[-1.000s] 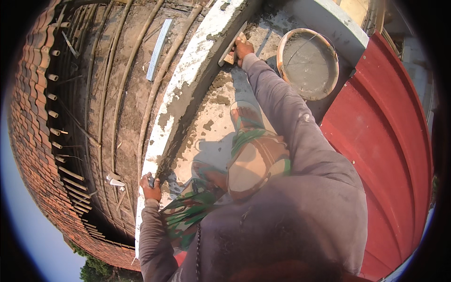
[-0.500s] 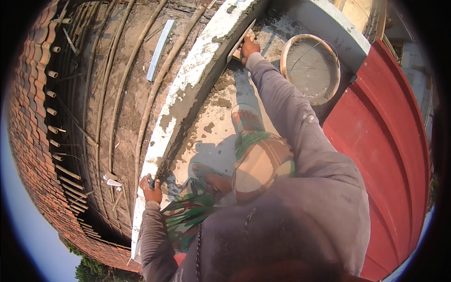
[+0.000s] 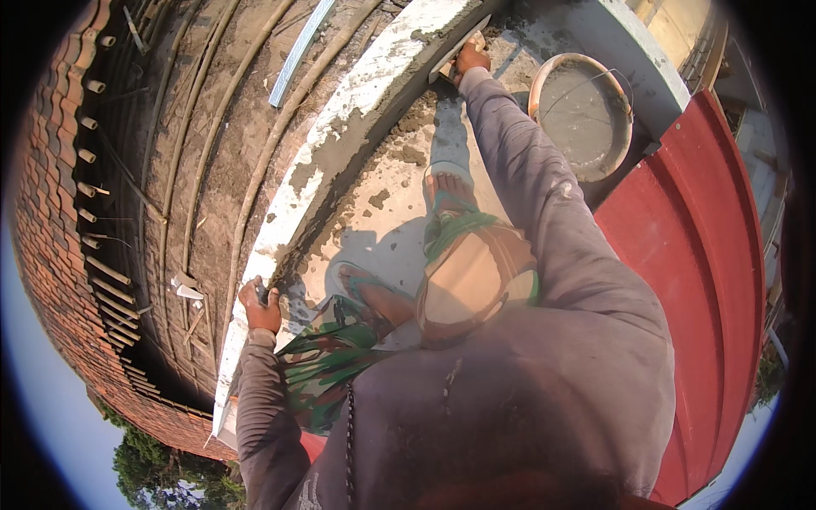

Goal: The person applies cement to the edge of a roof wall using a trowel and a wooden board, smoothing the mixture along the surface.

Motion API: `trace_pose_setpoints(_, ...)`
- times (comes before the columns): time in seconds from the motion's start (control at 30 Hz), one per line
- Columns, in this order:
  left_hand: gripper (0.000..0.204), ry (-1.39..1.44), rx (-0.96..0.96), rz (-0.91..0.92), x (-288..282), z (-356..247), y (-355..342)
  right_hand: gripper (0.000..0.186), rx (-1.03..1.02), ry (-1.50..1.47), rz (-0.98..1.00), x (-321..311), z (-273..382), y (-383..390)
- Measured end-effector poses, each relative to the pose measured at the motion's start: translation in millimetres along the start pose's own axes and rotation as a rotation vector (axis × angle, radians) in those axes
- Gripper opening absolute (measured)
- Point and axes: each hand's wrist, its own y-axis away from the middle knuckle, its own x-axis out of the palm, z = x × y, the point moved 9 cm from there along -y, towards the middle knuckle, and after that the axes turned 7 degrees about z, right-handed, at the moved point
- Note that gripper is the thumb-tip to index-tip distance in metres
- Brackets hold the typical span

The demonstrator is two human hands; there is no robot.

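Note:
My right hand (image 3: 472, 58), arm stretched far forward, grips a plastering trowel (image 3: 450, 58). Its long flat blade lies along the inner face of a low wall (image 3: 327, 166), which is coated in wet grey mortar. The wall's top is white with mortar smears. Close to my body on the left, my left hand (image 3: 260, 308) is closed over the wall's top edge; its fingertips are partly hidden. To the right of the trowel stands a round bucket (image 3: 586, 119) of grey mortar with a thin wire handle.
Mortar splats dot the pale ledge (image 3: 395, 223) where my sandalled feet stand. Red metal roofing (image 3: 688, 255) lies to the right. Beyond the wall are bamboo poles (image 3: 204, 127), a pale blue strip (image 3: 299, 53) and a clay-tile roof (image 3: 51, 246). A grey wall (image 3: 646, 59) stands behind the bucket.
The whole view has shifted, with the bucket and wall sitting higher in it. My right hand still has the trowel against the wall, and my left hand stays on the wall's top.

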Motion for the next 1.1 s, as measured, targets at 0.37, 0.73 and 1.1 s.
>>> trace_pose_setpoints(0.37,0.044,-0.012,-0.015,-0.014,3.4,12.2,2.4,0.035,0.064,0.020,0.187,4.2,-68.1,71.0)
trace_pose_setpoints(0.73,0.045,-0.023,-0.059,-0.011,5.6,7.9,1.6,0.033,-0.207,0.054,0.203,21.1,-31.1,73.4)
trace_pose_setpoints(1.1,0.046,-0.023,-0.029,-0.021,6.0,9.0,0.0,0.022,0.021,-0.002,0.307,23.5,-60.5,84.1)
